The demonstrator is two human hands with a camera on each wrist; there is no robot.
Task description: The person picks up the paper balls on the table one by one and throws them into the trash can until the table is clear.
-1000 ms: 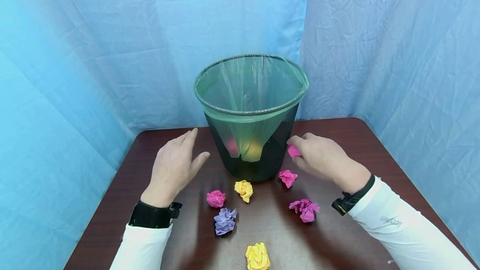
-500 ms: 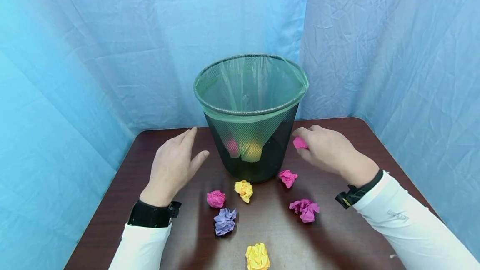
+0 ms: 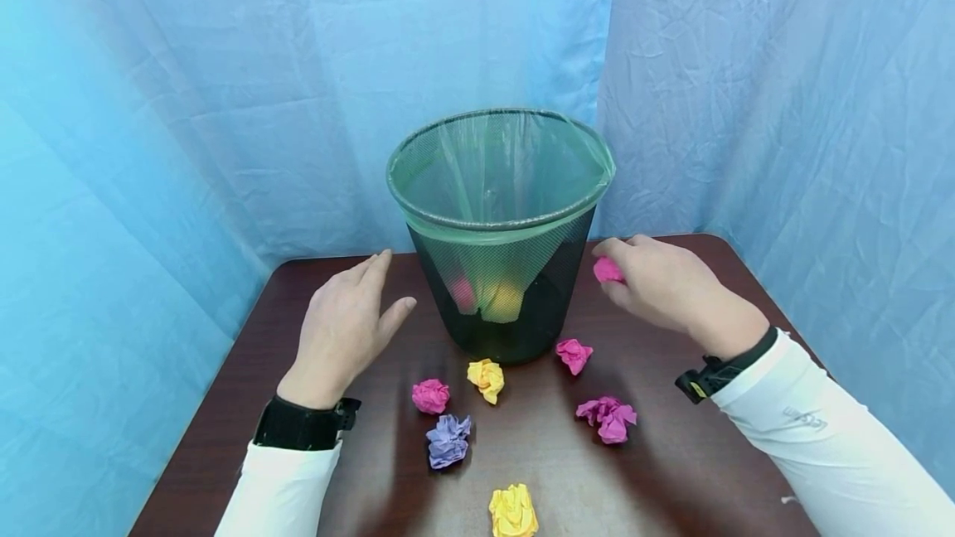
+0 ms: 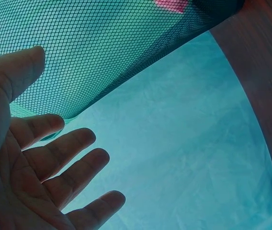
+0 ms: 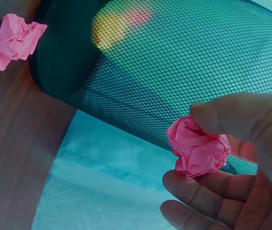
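Note:
A pink crumpled paper ball (image 5: 198, 149) is pinched between the thumb and fingers of my right hand (image 3: 664, 284), raised just right of a black mesh wastebasket (image 3: 548, 272). My left hand (image 3: 345, 326) is held out on the basket's left side; its fingers are extended and spread, with nothing in them, as the left wrist view shows. A green bag (image 3: 500, 222) lines the basket and folds over its rim. Through the mesh a yellow paper ball (image 3: 503, 302) and a pink one (image 3: 462, 295) show at the bag's bottom.
On the brown table (image 3: 701, 471) lie several more crumpled balls: pink (image 3: 574, 355), magenta (image 3: 608, 418), yellow (image 3: 486, 379), another pink (image 3: 430, 396), purple (image 3: 448, 441) and another yellow (image 3: 513, 510). Light blue curtains (image 3: 224, 106) enclose the back and sides.
My right hand has moved up and to the right, away from the basket's side, with the pink paper ball still in it. The left hand has barely shifted.

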